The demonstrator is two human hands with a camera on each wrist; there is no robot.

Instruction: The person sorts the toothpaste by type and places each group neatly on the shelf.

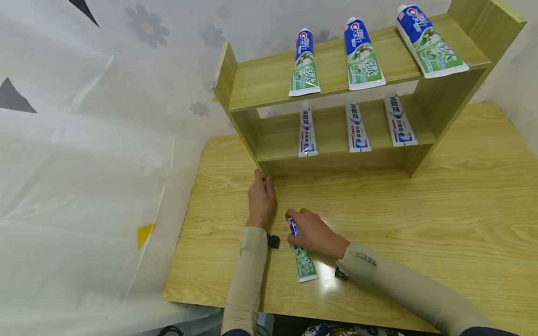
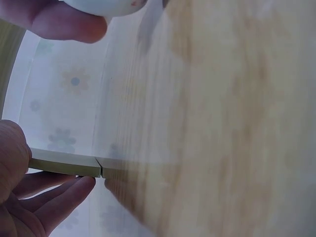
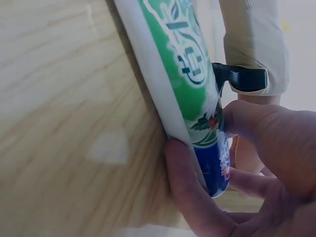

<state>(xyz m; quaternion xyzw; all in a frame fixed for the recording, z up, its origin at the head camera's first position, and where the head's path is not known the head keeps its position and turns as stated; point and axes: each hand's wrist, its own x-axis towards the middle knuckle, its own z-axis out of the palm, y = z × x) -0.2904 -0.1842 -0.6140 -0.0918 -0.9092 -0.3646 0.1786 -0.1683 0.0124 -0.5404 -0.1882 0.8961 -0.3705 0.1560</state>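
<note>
My left hand point(image 1: 261, 201) grips the lower front edge of the left side panel point(image 2: 69, 166) of a wooden shelf point(image 1: 245, 91); in the left wrist view its fingers lie on both sides of that panel. Close to it on the right, over the table, my right hand point(image 1: 316, 233) holds a blue and green toothpaste tube point(image 1: 305, 266) by its blue cap end. The tube's flat green end points toward the table's front edge. Seen from the right wrist, thumb and fingers wrap the blue part of the tube point(image 3: 185, 74), low over the wood.
Three blue and green toothpaste tubes point(image 1: 364, 60) lie on the top shelf board. Three smaller white toothpaste tubes point(image 1: 357, 126) lie on the board below. The shelf stands at the back of the wooden table point(image 1: 470, 196). White sheeting point(image 1: 84, 186) hangs along the left.
</note>
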